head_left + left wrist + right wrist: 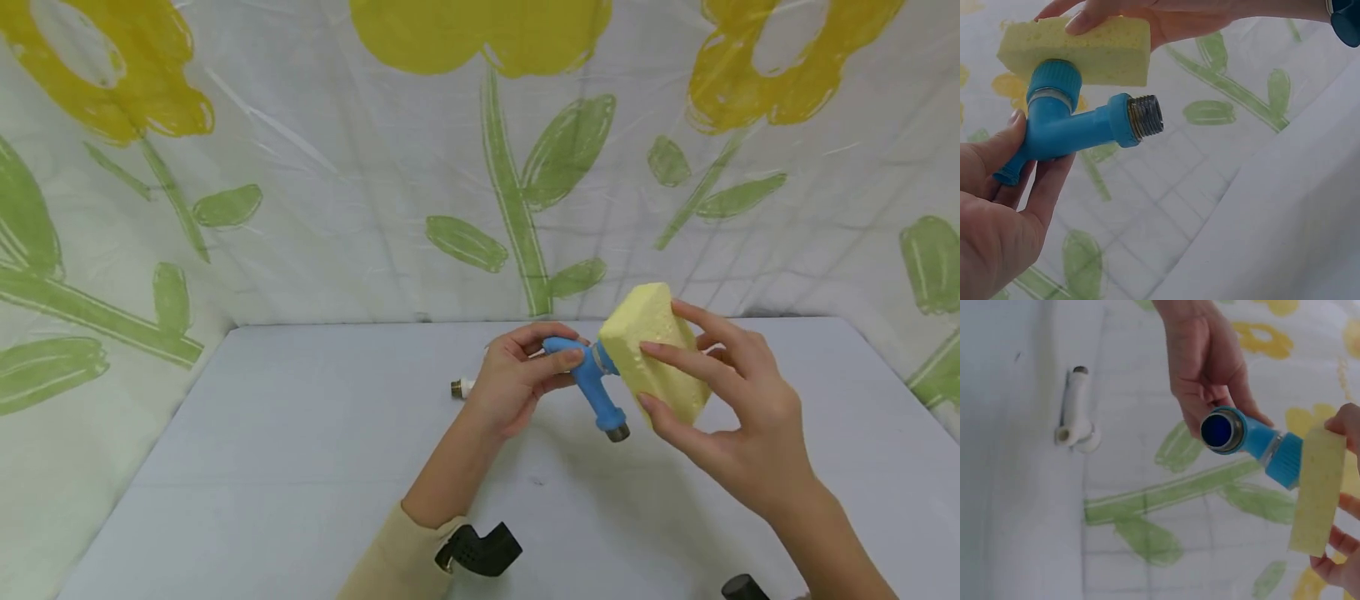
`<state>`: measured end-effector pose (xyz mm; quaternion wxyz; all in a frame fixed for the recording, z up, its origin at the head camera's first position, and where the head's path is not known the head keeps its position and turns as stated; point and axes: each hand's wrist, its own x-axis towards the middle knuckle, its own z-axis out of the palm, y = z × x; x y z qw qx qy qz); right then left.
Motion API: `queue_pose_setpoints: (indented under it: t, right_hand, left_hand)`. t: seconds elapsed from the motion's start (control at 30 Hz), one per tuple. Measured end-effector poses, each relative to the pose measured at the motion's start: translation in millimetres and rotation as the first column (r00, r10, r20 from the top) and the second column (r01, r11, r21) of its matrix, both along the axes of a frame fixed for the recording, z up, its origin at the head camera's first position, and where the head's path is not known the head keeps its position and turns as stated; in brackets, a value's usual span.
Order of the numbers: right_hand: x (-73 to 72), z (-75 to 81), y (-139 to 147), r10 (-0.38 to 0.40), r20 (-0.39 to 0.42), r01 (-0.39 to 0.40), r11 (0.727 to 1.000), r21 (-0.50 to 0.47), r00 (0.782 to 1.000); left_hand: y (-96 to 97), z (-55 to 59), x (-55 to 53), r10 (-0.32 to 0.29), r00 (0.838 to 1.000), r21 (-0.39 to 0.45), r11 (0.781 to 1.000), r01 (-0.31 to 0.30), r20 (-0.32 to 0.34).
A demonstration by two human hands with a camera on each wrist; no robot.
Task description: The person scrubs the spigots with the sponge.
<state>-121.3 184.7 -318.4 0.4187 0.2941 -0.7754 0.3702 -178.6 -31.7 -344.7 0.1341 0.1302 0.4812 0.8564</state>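
yellow sponge point(662, 381) set against blue plastic tap point(592, 388), above white table point(300, 467).
tap pinched by left hand point(516, 375), sponge by right hand point(742, 404); tap might be twisted loose if sponge is pushed off-centre.

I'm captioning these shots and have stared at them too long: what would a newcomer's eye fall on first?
Probably the bright blue tap in the left hand, with the pale yellow sponge held against its ribbed end by the right hand. Next, the big yellow flower at the top centre of the backdrop. The white tap lying on the table stands out only in the right wrist view.
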Motion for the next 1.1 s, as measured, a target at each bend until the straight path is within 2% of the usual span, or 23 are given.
queue_pose_setpoints:
  t: [0.07,0.17,0.3,0.4,0.5,0.67,0.8,0.9,1.0,1.1]
  right_hand:
    - [1.2,0.5,0,-0.022,-0.002,0.022,1.000,0.019,1.000]
    - [4.3,2.2,6,0.006,0.126,-0.007,1.000,0.002,0.992]
    - [6.3,4.5,14,0.097,0.323,-0.069,0.993,-0.098,0.941]
    - [4.6,4.5,17,0.113,0.371,-0.069,0.989,-0.132,0.922]
    - [1.8,3.5,17,0.072,0.376,-0.030,0.993,-0.116,0.924]
    - [-4.0,0.1,17,-0.007,0.331,0.036,0.996,-0.083,0.944]
    - [-3.9,-1.7,16,0.038,0.312,0.017,0.985,-0.171,0.949]
    - [-0.6,-1.4,13,0.108,0.282,-0.045,0.974,-0.222,0.953]
    - [1.3,-1.2,11,0.114,0.209,-0.083,0.985,-0.151,0.971]
    - [0.9,-1.9,8,0.096,0.162,-0.082,0.993,-0.090,0.982]
  left_hand:
    - [-0.2,0.7,0.7,-0.015,0.999,-0.048,0.999,0.014,-0.034]
    - [-0.6,2.4,2.2,-0.039,0.995,-0.130,0.991,0.027,-0.093]
    - [-1.3,3.8,3.7,-0.064,0.988,-0.170,0.985,0.040,-0.139]
    - [-1.6,2.8,3.7,-0.070,0.990,-0.145,0.988,0.052,-0.121]
    - [-1.3,0.9,2.8,-0.067,0.994,-0.100,0.993,0.058,-0.090]
    - [-2.3,-2.0,0.7,-0.062,0.997,-0.008,0.998,0.062,-0.040]
    - [-3.2,-3.1,-0.8,-0.030,0.999,0.038,0.999,0.029,0.016]
    - [-2.9,-2.7,-1.4,-0.016,0.999,0.041,0.999,0.014,0.049]
    - [-1.3,-2.1,-1.2,-0.037,0.998,0.031,0.999,0.036,0.059]
    - [-0.1,-2.3,-0.2,-0.048,0.997,0.030,0.998,0.046,0.066]
